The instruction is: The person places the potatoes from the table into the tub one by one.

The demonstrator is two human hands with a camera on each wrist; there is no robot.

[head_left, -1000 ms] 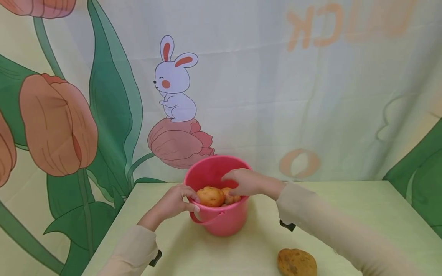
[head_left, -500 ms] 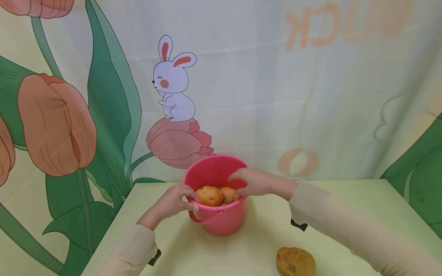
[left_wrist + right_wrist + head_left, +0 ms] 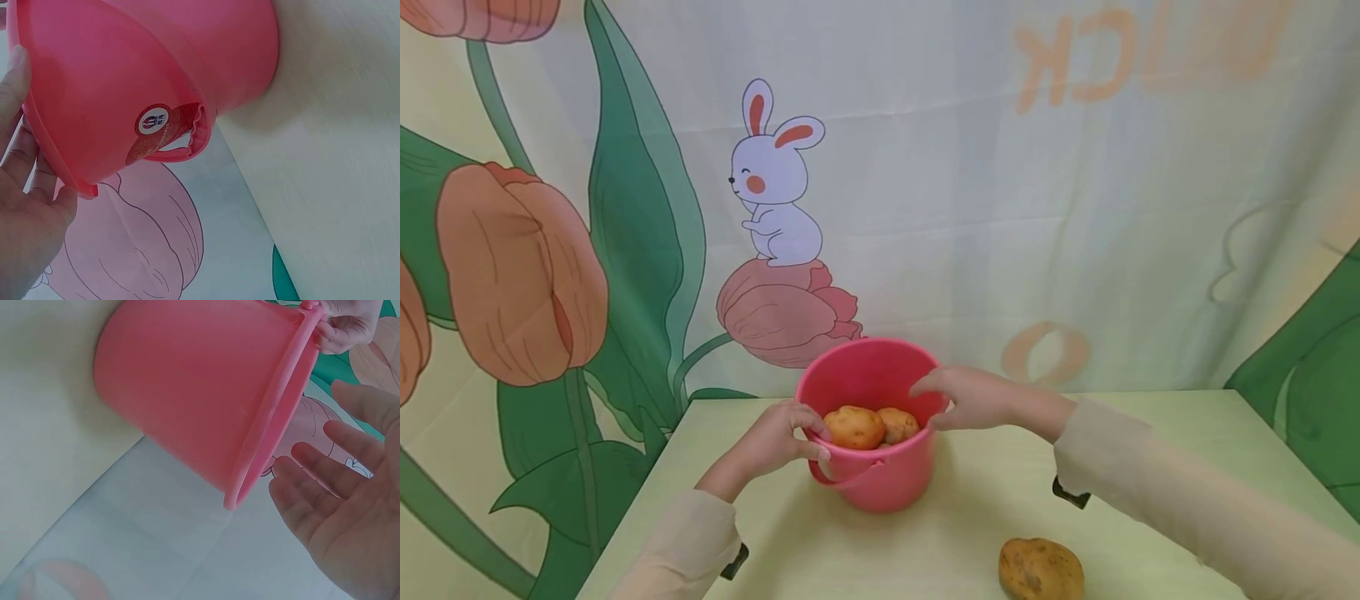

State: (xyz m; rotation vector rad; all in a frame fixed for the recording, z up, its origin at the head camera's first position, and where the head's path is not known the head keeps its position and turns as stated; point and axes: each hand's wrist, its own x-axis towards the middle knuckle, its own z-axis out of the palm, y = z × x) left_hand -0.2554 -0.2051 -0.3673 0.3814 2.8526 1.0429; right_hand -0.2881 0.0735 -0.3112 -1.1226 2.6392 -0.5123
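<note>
A pink bucket (image 3: 880, 450) is set upright on the pale green surface (image 3: 970, 533), with two potatoes (image 3: 854, 427) held inside. Its near rim is pinched by the curled fingers of the left hand (image 3: 778, 437). The right hand (image 3: 977, 398) is held just beside the far rim, fingers released and straight, nothing grasped. A third potato (image 3: 1041, 570) is seen well apart on the surface

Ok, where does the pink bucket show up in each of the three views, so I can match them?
Head: pink bucket low in the centre, on the table, potatoes inside.
Left wrist: its wall fills the upper left, handle below it.
Right wrist: its wall fills the upper middle.
Shared landmark: the left hand gripping the rim, also top right in the right wrist view.
</note>
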